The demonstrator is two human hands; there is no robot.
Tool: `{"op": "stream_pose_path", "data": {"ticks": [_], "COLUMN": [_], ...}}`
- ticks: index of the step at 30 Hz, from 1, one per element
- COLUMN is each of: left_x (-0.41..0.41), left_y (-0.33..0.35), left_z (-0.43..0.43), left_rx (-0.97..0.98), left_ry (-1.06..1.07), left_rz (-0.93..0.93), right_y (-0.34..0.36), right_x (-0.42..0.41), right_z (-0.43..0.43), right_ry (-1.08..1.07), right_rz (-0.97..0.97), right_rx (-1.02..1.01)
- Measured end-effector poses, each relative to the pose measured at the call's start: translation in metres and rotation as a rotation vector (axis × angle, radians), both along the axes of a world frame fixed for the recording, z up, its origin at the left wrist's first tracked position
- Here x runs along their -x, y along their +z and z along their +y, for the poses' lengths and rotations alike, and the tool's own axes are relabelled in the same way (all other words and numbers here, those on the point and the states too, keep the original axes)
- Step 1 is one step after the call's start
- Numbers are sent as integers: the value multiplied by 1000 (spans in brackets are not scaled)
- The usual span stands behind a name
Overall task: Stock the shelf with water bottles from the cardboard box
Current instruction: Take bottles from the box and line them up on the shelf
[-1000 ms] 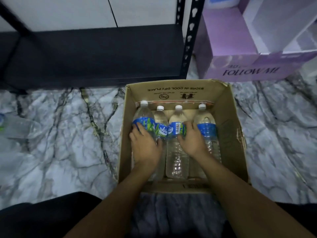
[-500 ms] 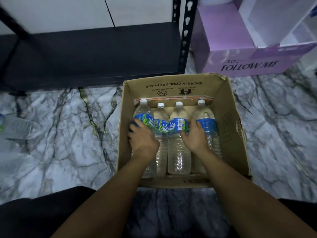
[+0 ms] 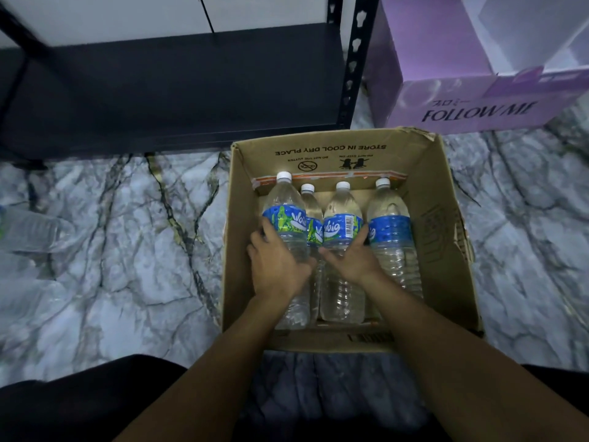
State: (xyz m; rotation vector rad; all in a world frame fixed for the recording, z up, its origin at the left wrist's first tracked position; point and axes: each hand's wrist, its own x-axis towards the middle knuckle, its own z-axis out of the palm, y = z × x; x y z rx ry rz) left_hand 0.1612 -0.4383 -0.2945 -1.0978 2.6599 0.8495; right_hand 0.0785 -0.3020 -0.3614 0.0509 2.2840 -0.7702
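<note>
Four bottles lie side by side in the box (image 3: 446,250), caps pointing away from the person toward the shelf (image 3: 178,90), long axes running near-to-far. The left hand (image 3: 275,263) wraps bottle 1 (image 3: 287,215), the leftmost, just below its label, fingers curled round the far-left side; it looks raised a bit above its neighbours. The right hand (image 3: 350,258) is clamped on bottle 3 (image 3: 342,282) at the same height, thumb toward bottle 2 (image 3: 314,205), fingers wedged against bottle 4 (image 3: 392,237). Both hands are closed on a bottle mid-body, not spread.

The shelf sits beyond the box and to the left, its bottom deck bare and dark. So the left hand has the shorter run; the right has to cross over the box's left wall. The bottles likely need to tip from lying to upright on the way, caps leading. Risk: bottle 3 is packed between 2 and 4, so it may drag them as it lifts.
</note>
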Motion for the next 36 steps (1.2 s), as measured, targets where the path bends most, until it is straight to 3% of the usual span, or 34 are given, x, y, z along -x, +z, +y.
{"op": "stream_pose_path", "data": {"ticks": [10,15,20,25,31,36], "left_x": [3,-1,3,6,1,-5], "left_y": [8,9,17,37,93,207], "left_z": [2,-2,-10,-7,-13,-20], "left_rx": [-40,-78,-267,-383,-426,-362], "left_ry": [-15,32,171,130,81,51], "left_rz": [-153,-120,-11,50,189,250], "right_y": [8,22,40,71,131,259], "right_x": [-5,-7,-4,-5,-12,3], "right_z": [4,8,22,35,35,20], "right_ry": [-96,-136,-140,-61,-100,-85], "right_rz": [59,109,128,237,459,549], "right_rx": [86,117,154,284,421,508]}}
